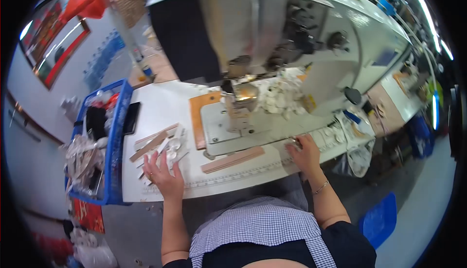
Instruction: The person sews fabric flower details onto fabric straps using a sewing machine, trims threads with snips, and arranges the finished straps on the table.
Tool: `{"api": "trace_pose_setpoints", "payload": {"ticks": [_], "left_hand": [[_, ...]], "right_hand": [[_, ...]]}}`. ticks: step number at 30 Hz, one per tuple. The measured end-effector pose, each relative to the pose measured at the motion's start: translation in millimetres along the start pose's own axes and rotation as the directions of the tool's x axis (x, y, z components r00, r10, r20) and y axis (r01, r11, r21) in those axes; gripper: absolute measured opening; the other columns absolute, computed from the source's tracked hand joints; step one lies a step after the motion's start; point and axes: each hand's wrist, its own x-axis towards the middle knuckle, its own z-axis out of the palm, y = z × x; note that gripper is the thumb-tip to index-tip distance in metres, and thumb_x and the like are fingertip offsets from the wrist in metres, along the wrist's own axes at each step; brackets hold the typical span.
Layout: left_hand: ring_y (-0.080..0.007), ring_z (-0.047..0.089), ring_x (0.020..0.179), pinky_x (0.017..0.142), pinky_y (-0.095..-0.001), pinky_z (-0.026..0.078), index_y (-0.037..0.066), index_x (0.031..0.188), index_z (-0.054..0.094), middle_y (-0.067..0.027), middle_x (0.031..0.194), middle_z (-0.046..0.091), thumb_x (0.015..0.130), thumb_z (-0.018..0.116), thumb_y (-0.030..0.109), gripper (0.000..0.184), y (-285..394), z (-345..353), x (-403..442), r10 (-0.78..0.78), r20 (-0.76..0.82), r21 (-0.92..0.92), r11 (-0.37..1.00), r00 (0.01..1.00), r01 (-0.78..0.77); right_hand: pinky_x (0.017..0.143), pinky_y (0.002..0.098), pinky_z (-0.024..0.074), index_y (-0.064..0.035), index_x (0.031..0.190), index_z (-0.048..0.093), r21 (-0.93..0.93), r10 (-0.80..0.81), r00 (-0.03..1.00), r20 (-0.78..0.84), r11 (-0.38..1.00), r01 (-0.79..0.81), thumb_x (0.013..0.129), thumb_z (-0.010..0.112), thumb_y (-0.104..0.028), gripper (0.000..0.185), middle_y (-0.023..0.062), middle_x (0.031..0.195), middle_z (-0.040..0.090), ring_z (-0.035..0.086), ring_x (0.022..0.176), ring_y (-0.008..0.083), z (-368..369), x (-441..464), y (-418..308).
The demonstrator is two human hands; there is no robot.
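My left hand (164, 174) rests with fingers spread on a loose pile of pale strips (154, 144) and white pieces at the table's left. At the front right, my right hand (304, 152) is bent, with its fingertips close together over the table edge; what they hold, if anything, is too small to make out. Between the hands lies a stack of beige strips (232, 159), just behind a printed measuring tape (243, 171) along the front edge. Behind the stack stands the sewing machine (238, 107) with its metal plate.
A blue basket (115, 161) full of bags and scraps stands left, beside a dark phone (132, 117). White pieces (282, 95) are heaped behind the needle area. A plastic bag (357, 158) hangs at the right edge, above a blue bin (379, 219).
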Motion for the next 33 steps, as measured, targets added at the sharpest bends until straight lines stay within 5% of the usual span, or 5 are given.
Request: {"api": "trace_pose_setpoints", "payload": {"ticks": [8, 11, 14, 18, 33], "left_hand": [[-0.0364, 0.036, 0.121, 0.100, -0.0491, 0.027, 0.007, 0.102, 0.060, -0.0108, 0.112, 0.051, 0.071, 0.066, 0.008, 0.031, 113, 27, -12, 0.406, 0.213, -0.398, 0.867, 0.889, -0.301], [-0.0301, 0.054, 0.098, 0.081, -0.0337, 0.046, 0.005, 0.105, 0.058, -0.0119, 0.104, 0.056, 0.080, 0.061, 0.016, 0.027, 126, 35, -11, 0.391, 0.300, -0.763, 0.646, 0.870, -0.027], [-0.0214, 0.057, 0.091, 0.079, -0.0318, 0.047, 0.002, 0.110, 0.054, -0.0096, 0.103, 0.058, 0.089, 0.052, 0.021, 0.028, 138, 41, -5, 0.287, 0.852, -0.445, -0.045, 0.438, 0.895], [-0.0156, 0.057, 0.089, 0.078, -0.0301, 0.047, 0.000, 0.112, 0.051, -0.0085, 0.098, 0.059, 0.093, 0.047, 0.029, 0.035, 143, 48, 3, 0.425, 0.857, -0.158, -0.322, 0.292, 0.933], [-0.0119, 0.058, 0.079, 0.071, -0.0241, 0.049, -0.001, 0.106, 0.052, -0.0063, 0.090, 0.059, 0.085, 0.058, 0.009, 0.024, 118, 50, -3, 0.122, 0.788, -0.613, 0.237, 0.603, 0.754]], "right_hand": [[0.066, 0.0356, 0.0465, -0.0072, 0.084, 0.060, -0.044, -0.071, 0.997, -0.012, 0.997, 0.070, 0.066, 0.073, -0.019, 0.025, 0.0076, 0.087, 0.053, 0.056, 0.078, 0.0271, -6, 1, 14], [0.064, 0.0353, 0.0468, -0.0070, 0.082, 0.060, 0.183, 0.181, 0.962, 0.203, 0.959, -0.219, 0.067, 0.073, -0.018, 0.023, 0.0062, 0.080, 0.055, 0.055, 0.075, 0.0280, -13, 11, 9], [0.061, 0.0318, 0.0471, -0.0064, 0.083, 0.061, 0.145, -0.344, 0.939, -0.008, 0.929, 0.342, 0.062, 0.072, -0.009, 0.023, 0.0056, 0.070, 0.055, 0.054, 0.068, 0.0241, -14, 17, -20], [0.058, 0.0309, 0.0477, -0.0122, 0.081, 0.061, 0.035, -0.755, 0.652, -0.073, 0.651, 0.758, 0.055, 0.064, -0.005, 0.027, 0.0020, 0.077, 0.056, 0.055, 0.072, 0.0219, 2, 15, -45], [0.066, 0.0377, 0.0480, -0.0037, 0.092, 0.059, 0.146, -0.209, 0.958, 0.199, 0.972, 0.182, 0.073, 0.068, -0.029, 0.033, 0.0134, 0.077, 0.061, 0.059, 0.070, 0.0318, 67, 44, -41]]}}
